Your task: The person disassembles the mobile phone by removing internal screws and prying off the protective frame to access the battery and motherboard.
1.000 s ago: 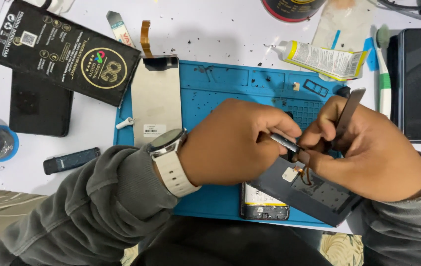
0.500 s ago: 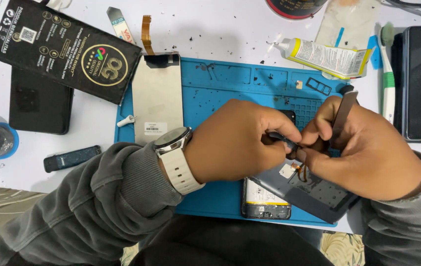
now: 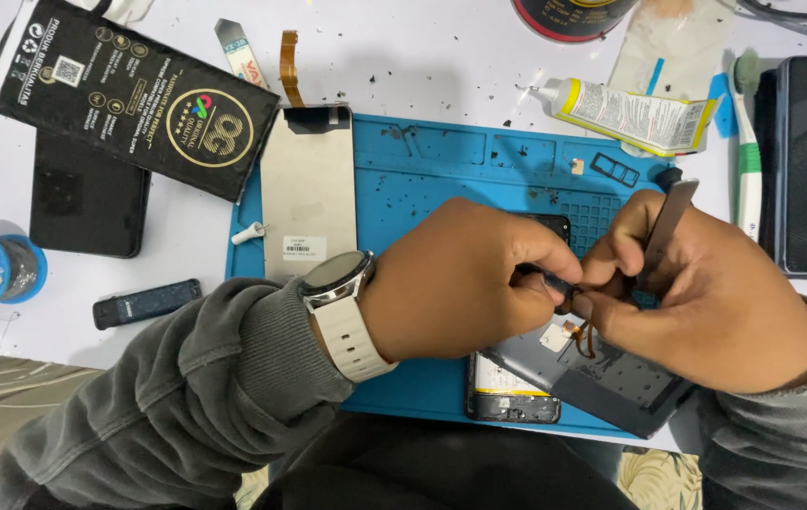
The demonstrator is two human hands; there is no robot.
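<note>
At the blue mat's (image 3: pixel 422 179) near edge, the left hand (image 3: pixel 451 283) has its grip pinched on a thin dark tool (image 3: pixel 555 281) over one opened phone (image 3: pixel 574 373). The right hand (image 3: pixel 715 302) clamps a flat metal blade (image 3: pixel 668 222). One glue tube (image 3: pixel 630 115) lies at the desk's far edge.

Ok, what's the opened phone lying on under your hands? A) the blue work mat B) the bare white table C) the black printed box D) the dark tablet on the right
A: the opened phone lies on the blue work mat beneath both hands, while the black printed box lies off to the upper left on the white table.
</note>
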